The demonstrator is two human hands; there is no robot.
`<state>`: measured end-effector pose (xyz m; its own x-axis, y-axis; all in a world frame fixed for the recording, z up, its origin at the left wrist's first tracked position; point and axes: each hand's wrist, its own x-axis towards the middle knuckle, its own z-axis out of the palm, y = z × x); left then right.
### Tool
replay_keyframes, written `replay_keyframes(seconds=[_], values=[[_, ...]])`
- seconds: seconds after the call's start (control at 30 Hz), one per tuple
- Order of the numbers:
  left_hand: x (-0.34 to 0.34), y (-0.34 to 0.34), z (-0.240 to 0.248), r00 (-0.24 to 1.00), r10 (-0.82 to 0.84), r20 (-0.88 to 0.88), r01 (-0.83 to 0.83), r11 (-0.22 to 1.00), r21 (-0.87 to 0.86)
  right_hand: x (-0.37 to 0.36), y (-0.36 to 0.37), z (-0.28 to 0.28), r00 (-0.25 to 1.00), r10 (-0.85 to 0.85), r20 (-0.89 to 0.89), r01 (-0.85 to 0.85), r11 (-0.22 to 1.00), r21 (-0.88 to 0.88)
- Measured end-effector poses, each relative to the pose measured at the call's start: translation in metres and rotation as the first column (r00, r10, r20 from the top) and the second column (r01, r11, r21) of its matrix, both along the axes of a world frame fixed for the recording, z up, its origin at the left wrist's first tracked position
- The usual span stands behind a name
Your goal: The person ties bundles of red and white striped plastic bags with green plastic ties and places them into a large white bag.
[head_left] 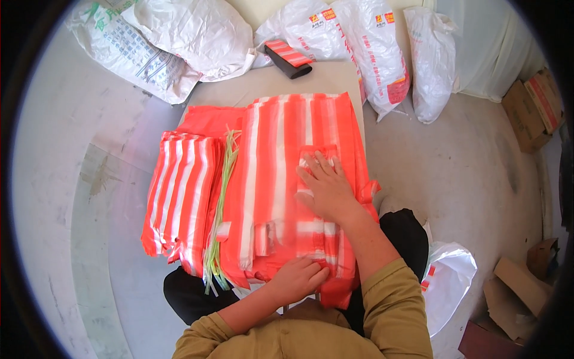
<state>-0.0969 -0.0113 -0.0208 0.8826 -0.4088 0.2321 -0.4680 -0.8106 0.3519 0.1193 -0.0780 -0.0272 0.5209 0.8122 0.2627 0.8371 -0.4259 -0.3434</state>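
Observation:
A stack of red-and-white striped plastic bags (266, 161) lies in front of me. My right hand (329, 188) is flat on a smaller folded striped piece (308, 152) on the stack's right side, fingers spread. At the stack's near edge, my left hand (297, 279) has its fingers bent and close together against the red plastic; its fingertips are partly hidden. Left of the big stack is a second pile of striped bags (182, 179), folded narrower. Between the two piles runs a bundle of thin green-yellow strips (225, 179).
A dark roll with a striped piece (288, 58) lies at the far end of the board (227, 90) under the stacks. Full white sacks (191, 39) line the back. An open white bag (451, 281) stands at right, near cardboard boxes (532, 110) and loose cardboard (517, 293).

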Motion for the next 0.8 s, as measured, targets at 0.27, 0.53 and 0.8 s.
replay_keyframes(seconds=[0.27,0.53,0.8], values=[[0.000,0.011,0.016,0.974,0.194,0.118,-0.178,0.975,-0.133,0.000,-0.001,-0.005,1.000,0.012,-0.023,-0.012,1.000,-0.006],[0.020,0.009,0.007,0.928,0.351,-0.123,-0.348,0.937,0.040,0.000,-0.004,-0.001,0.998,0.010,-0.057,-0.010,1.000,0.007],[0.026,-0.001,0.019,0.927,0.346,-0.141,-0.344,0.938,0.040,-0.021,-0.023,0.010,0.987,0.152,-0.053,-0.152,0.988,-0.007]])
